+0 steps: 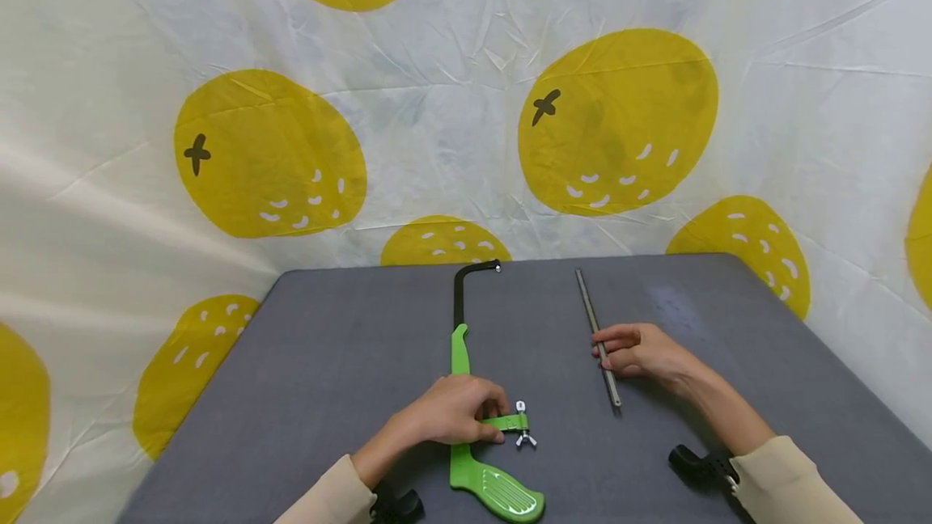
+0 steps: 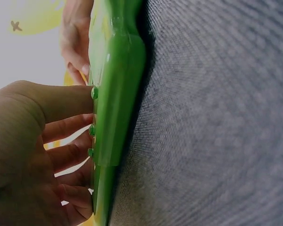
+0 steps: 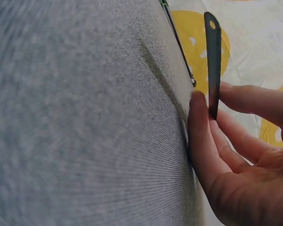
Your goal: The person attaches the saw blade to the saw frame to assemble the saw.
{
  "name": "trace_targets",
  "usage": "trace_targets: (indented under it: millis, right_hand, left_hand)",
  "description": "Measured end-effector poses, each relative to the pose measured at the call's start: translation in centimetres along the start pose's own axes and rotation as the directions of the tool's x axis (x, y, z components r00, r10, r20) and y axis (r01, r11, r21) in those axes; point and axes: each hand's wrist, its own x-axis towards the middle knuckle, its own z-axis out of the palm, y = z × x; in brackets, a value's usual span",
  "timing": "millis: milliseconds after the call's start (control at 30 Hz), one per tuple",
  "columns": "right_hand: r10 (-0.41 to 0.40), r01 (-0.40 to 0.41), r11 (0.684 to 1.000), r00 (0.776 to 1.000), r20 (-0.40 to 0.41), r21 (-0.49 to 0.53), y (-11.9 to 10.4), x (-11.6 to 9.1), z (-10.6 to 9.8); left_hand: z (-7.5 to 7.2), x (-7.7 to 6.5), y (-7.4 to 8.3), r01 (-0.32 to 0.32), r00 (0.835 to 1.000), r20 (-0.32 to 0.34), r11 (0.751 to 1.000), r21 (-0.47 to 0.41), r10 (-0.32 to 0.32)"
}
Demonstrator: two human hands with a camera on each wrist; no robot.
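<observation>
A hacksaw frame lies on the grey table, its green handle toward me and its black bent bar pointing away. My left hand grips the frame's green middle, with thumb and fingers at the short arm that bears a wing nut. From the left wrist, the thumb and fingertips meet the green body close over the cloth. To the right, my right hand pinches a thin grey hacksaw blade between thumb and fingers. In the right wrist view the blade's holed end sticks up past the fingertips.
The table has a grey cloth surface. A white curtain printed with yellow fruit hangs behind it and along the sides. Black wrist mounts sit at both sleeves, low over the table.
</observation>
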Motion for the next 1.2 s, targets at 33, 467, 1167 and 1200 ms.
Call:
trace_targets:
  millis: [33, 467, 1167, 1200]
  right_hand:
    - [0.000, 0.000, 1.000, 1.000, 0.010, 0.019, 0.0, 0.0, 0.0]
    - [-0.014, 0.012, 0.998, 1.000, 0.026, 0.069, -0.7, -0.1, 0.5]
    - [-0.059, 0.059, 0.998, 0.998, 0.023, -0.012, -4.1, 0.6, 2.9]
    - [-0.061, 0.062, 0.998, 0.998, 0.026, -0.009, -4.3, 0.6, 3.0]
  left_hand:
    - [0.0, 0.0, -0.1, -0.006, 1.000, 0.005, 1.000, -0.003, 0.006]
    - [0.1, 0.0, -0.5, -0.060, 0.998, 0.005, 0.997, -0.053, 0.060]
    - [-0.8, 0.4, 0.4, -0.006, 0.997, 0.075, 1.000, -0.028, 0.008]
    - [-0.8, 0.4, 0.4, 0.001, 0.997, 0.075, 1.000, -0.024, 0.001]
